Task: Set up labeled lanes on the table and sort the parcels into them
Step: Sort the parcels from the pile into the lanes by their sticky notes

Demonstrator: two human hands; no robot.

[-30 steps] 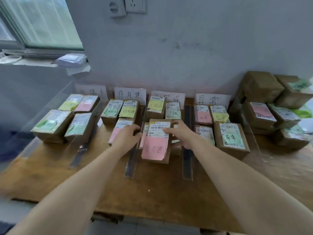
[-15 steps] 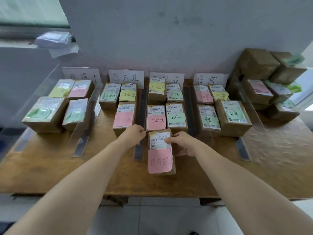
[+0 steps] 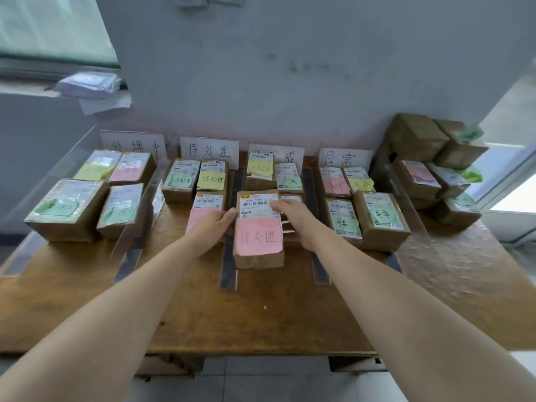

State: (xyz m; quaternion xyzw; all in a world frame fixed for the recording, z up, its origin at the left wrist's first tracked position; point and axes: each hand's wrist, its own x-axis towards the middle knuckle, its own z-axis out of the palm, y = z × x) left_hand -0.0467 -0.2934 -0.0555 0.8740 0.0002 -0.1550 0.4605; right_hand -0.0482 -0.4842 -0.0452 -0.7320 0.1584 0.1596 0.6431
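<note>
The wooden table [image 3: 261,320] stands with its far edge against the wall. Clear dividers [image 3: 229,271] lie on its top, running near to far, and split it into lanes. Four white label cards [image 3: 209,149] stand in a row along the far edge, one per lane.

- Leftmost lane: four parcels [image 3: 65,208], two rows of two.
- Second lane: three parcels [image 3: 181,179].
- Rightmost labeled lane: four parcels [image 3: 380,219].

At the far right corner, a pile of parcels [image 3: 417,181] rests on the table.

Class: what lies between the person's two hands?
In the head view, a brown parcel with a pink note lies between the left hand and right hand, both touching it.
</note>
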